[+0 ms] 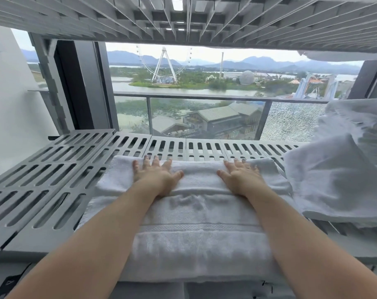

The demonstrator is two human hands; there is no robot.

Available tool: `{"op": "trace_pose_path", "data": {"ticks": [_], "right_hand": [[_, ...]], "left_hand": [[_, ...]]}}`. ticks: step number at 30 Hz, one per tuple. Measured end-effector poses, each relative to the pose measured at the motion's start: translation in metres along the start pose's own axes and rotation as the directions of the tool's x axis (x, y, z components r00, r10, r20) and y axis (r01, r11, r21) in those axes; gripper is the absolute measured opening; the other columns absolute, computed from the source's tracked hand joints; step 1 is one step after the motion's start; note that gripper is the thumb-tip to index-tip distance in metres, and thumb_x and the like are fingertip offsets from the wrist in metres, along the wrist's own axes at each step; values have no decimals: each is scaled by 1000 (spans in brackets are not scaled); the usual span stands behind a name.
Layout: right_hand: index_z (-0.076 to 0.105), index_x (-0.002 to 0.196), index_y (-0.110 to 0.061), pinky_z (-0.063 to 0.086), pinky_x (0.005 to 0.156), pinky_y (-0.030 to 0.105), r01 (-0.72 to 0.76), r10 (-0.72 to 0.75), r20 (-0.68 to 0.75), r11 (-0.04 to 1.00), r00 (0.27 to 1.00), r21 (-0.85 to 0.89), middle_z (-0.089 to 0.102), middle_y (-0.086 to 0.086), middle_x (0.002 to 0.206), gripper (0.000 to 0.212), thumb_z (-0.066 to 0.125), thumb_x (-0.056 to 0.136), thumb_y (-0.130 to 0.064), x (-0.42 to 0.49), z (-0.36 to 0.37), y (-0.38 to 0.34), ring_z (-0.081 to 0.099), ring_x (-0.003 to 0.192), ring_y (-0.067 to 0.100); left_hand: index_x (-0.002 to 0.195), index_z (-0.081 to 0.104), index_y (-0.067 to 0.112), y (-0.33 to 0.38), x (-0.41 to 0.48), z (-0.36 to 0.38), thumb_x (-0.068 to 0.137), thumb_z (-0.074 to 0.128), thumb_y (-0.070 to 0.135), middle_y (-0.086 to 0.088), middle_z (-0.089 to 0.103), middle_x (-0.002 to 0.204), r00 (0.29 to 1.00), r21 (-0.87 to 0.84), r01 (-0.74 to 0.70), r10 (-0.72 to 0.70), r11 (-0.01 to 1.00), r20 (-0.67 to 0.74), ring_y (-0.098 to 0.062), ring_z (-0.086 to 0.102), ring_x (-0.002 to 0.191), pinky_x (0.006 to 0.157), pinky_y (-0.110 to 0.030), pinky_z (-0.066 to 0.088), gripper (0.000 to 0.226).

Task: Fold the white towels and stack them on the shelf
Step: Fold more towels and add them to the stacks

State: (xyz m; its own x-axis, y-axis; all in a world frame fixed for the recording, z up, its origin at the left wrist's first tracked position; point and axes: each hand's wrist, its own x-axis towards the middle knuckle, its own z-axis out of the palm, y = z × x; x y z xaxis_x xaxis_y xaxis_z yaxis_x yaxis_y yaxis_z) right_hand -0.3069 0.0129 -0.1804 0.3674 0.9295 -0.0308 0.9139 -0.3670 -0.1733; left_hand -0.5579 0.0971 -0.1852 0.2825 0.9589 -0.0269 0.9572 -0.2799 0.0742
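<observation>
White towel (196,214), folded into a long band, lies on the slatted grey shelf (53,169). Its near end hangs over the shelf's front edge and its far end reaches toward the back. My left hand (156,176) and right hand (240,178) both press flat on its far half, palms down, side by side with a gap between them. My fingers (146,161) are released and spread straight, grasping nothing, their tips at the towel's far edge. Just beside it on the right, a heap of unfolded white towels (334,182) sits on the same shelf. An upper shelf (183,16) hangs overhead. Behind stands a glass balcony railing (204,98).
</observation>
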Motion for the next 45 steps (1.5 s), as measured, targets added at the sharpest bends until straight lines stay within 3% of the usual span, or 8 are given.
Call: {"op": "trace_pose_path", "data": {"ticks": [7, 10, 14, 21, 24, 30, 39, 45], "right_hand": [[10, 158, -35, -2, 122, 55, -33, 34, -19, 999, 999, 35, 2, -1, 167, 76, 20, 93, -72, -4, -2, 10, -1, 154, 22], [19, 157, -31, 3, 123, 52, 79, -73, -85, 995, 994, 65, 9, 4, 167, 70, 30, 96, -65, -17, -6, 10, 7, 154, 24], [37, 151, -25, 17, 122, 46, 238, -217, -192, 967, 957, 93, 31, 9, 160, 64, 46, 96, -57, -57, -4, 5, 24, 149, 25], [61, 85, -21, 53, 85, 36, 441, -404, -551, 895, 730, -72, 64, -1, 89, 19, 70, 86, -38, -156, 6, 4, 61, 87, 20], [62, 79, -21, 56, 79, 39, 488, -446, -608, 866, 657, -108, 65, -1, 82, 20, 69, 86, -38, -196, 18, 13, 62, 79, 19], [49, 131, -26, 42, 99, 42, 465, -504, -406, 863, 762, -198, 51, 0, 125, 63, 71, 78, -52, -247, 50, 36, 49, 116, 23], [64, 108, -12, 49, 78, 40, 111, -156, -669, 988, 726, -110, 68, 8, 96, 32, 45, 85, 0, -254, 16, 39, 64, 86, 30], [62, 111, -12, 44, 87, 41, 17, -61, -623, 997, 780, -77, 64, 12, 103, 35, 41, 85, -2, -211, -16, 23, 60, 97, 32]], "left_hand": [[157, -7, 37, 0, -1, 0, 89, 10, 79, -7, -8, 167, 996, -15, -43, 41, 999, -84, -30, -9, 154, 116, -61, -12, 82], [159, 11, 26, 2, -11, -5, 100, 24, 60, -14, 14, 166, 959, -33, -125, 112, 992, -259, -32, 14, 153, 122, -58, 17, 70], [143, 45, 21, 3, -43, -7, 104, 35, 44, -10, 48, 148, 904, -16, -219, 197, 976, -379, -29, 52, 129, 93, -47, 53, 46], [114, 67, 21, 4, -145, -3, 101, 47, 37, 0, 65, 110, 858, -14, -330, 294, 944, -420, -21, 63, 93, 78, -39, 57, 29], [114, 68, 22, 8, -197, 5, 98, 47, 42, -1, 66, 118, 863, -57, -353, 302, 934, -405, -24, 63, 104, 85, -39, 54, 33], [145, 47, 21, 9, -262, 37, 86, 63, 53, -5, 49, 147, 828, 203, -361, 413, 910, -379, -31, 47, 132, 111, -47, 35, 69], [95, 71, 18, 4, -266, 4, 83, 51, 3, -4, 69, 91, 784, 202, -151, 242, 968, -572, -29, 68, 78, 56, -35, 52, 27], [102, 66, 10, 0, -228, -39, 83, 37, -7, -10, 65, 95, 779, 210, 8, 126, 978, -615, -28, 62, 83, 60, -34, 44, 39]]}}
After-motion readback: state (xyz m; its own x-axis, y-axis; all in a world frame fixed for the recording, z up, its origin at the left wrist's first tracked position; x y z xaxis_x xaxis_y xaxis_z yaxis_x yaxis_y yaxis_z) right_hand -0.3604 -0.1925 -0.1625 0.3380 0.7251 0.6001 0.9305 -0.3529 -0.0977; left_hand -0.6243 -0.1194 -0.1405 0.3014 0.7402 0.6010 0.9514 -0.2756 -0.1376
